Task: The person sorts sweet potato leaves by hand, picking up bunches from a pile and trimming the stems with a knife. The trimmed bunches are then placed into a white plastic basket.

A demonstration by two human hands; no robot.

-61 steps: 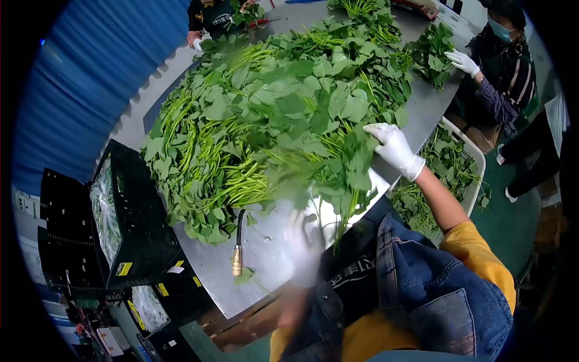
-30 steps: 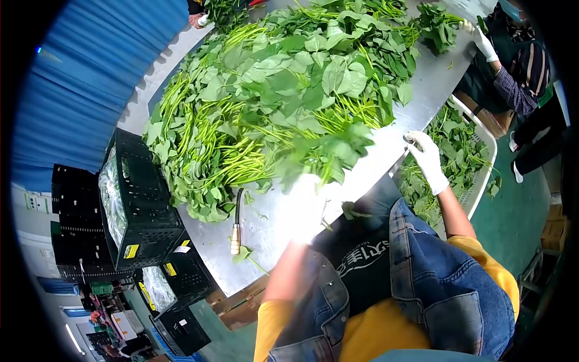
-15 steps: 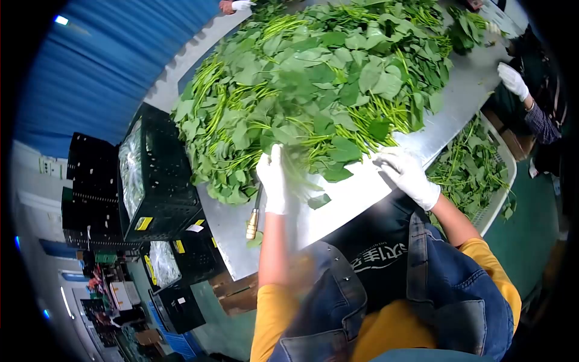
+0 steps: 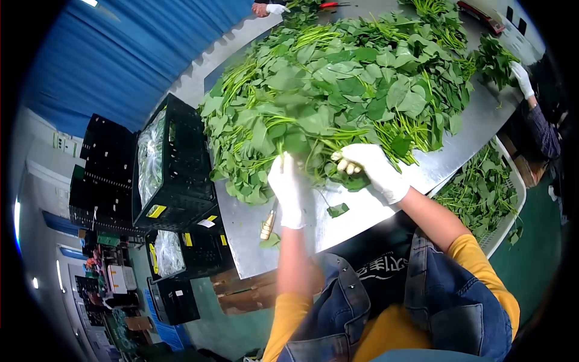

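A large heap of leafy green stems (image 4: 362, 78) covers much of the metal table (image 4: 332, 229). My left hand (image 4: 286, 190), in a white glove, is closed around leafy stems at the near edge of the heap; blur hides part of them. Beside it, my right hand (image 4: 374, 172), also gloved, has its fingers curled, with pale fingertips showing, and pinches stems at the heap's front. A loose leaf (image 4: 338, 210) lies on the metal between my hands and my body. Left of my left wrist rests a knife with a wooden handle (image 4: 267, 226).
Black crates (image 4: 175, 163) with plastic-wrapped contents stand along the table's left side. A white basket (image 4: 512, 199) of greens sits at the right. Across the right end, a co-worker's gloved hand (image 4: 523, 79) holds a leafy bunch; another gloved hand (image 4: 277, 9) shows at the far edge.
My right hand has moved left and forward into the stems, its fingers now curled. My left hand stays near the heap's edge. The co-worker's hand at right has reached a leafy bunch. The view has shifted slightly.
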